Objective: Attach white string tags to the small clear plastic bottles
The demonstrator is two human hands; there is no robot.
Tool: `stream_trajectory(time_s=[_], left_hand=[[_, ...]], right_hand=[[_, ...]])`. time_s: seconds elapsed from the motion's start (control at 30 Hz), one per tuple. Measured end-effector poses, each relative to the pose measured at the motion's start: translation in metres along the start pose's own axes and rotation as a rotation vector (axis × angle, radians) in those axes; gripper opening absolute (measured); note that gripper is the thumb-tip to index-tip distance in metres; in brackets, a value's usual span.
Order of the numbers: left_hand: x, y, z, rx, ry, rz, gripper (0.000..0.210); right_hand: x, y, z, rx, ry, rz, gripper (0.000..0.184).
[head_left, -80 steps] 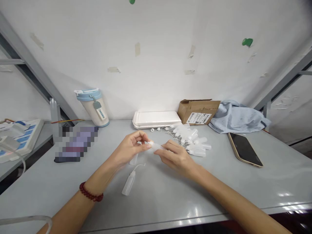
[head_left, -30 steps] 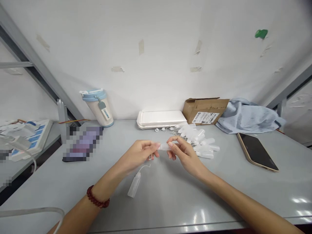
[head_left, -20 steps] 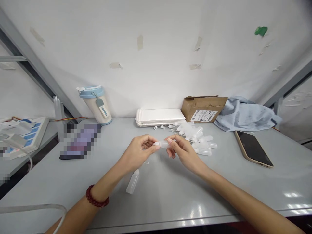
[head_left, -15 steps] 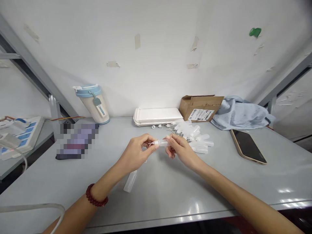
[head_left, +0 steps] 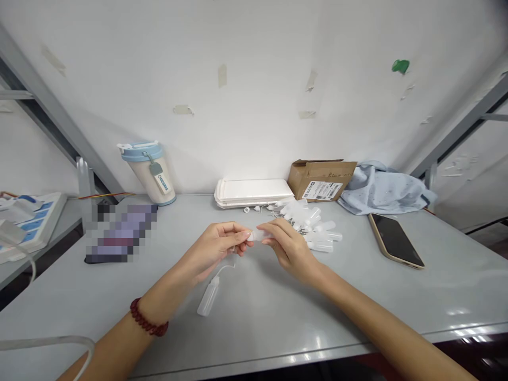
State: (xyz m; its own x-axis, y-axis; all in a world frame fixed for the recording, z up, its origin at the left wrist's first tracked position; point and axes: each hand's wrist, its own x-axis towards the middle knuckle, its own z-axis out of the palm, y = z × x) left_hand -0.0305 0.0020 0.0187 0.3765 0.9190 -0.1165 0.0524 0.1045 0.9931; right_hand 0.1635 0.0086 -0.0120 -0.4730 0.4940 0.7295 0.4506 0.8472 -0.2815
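Observation:
Between my hands, above the grey table, is a small translucent plastic bottle [head_left: 259,234] lying level. My left hand [head_left: 222,242] pinches its capped end between thumb and fingers. Closed around the body from the other side is my right hand [head_left: 289,244], its fingers covering much of it. A second bottle [head_left: 208,297], with a thin curved tube at its top, lies on the table below my left hand. Just beyond my right hand several similar bottles [head_left: 313,217] lie in a loose pile, some with thin tubes.
Along the wall stand a blue-lidded tumbler [head_left: 150,172], a stack of white packets [head_left: 254,190], a cardboard box [head_left: 323,180] and a light blue cloth [head_left: 384,190]. A phone [head_left: 396,241] lies at right, a blurred-out device [head_left: 123,233] at left. A power strip [head_left: 37,225] sits far left.
My right hand has turned over so its fingers wrap the bottle from above. The left hand's fingers have shifted around the cap end. The view has moved slightly.

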Motion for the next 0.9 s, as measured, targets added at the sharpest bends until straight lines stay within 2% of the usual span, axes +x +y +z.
stream_trajectory(time_s=[0.13, 0.27, 0.33, 0.57, 0.7, 0.9], left_hand=[[-0.002, 0.005, 0.005, 0.177, 0.120, 0.072, 0.023], [-0.004, 0.012, 0.009, 0.304, 0.220, 0.113, 0.021], [-0.004, 0.013, 0.008, 0.284, 0.192, 0.101, 0.022], [-0.005, 0.004, 0.005, 0.117, -0.047, -0.018, 0.036], [-0.006, 0.002, 0.007, 0.099, -0.084, -0.041, 0.037], [-0.008, 0.004, 0.008, 0.264, -0.077, 0.056, 0.033]], right_hand=[[0.000, 0.002, 0.000, -0.030, 0.006, -0.025, 0.021], [-0.001, 0.002, -0.001, -0.009, -0.012, 0.028, 0.020], [-0.001, 0.002, -0.001, 0.011, -0.003, 0.061, 0.020], [0.001, -0.001, -0.005, 0.031, 0.021, 0.100, 0.019], [0.001, -0.005, -0.006, 0.058, 0.002, 0.072, 0.020], [-0.001, -0.006, -0.009, 0.071, -0.056, 0.122, 0.018]])
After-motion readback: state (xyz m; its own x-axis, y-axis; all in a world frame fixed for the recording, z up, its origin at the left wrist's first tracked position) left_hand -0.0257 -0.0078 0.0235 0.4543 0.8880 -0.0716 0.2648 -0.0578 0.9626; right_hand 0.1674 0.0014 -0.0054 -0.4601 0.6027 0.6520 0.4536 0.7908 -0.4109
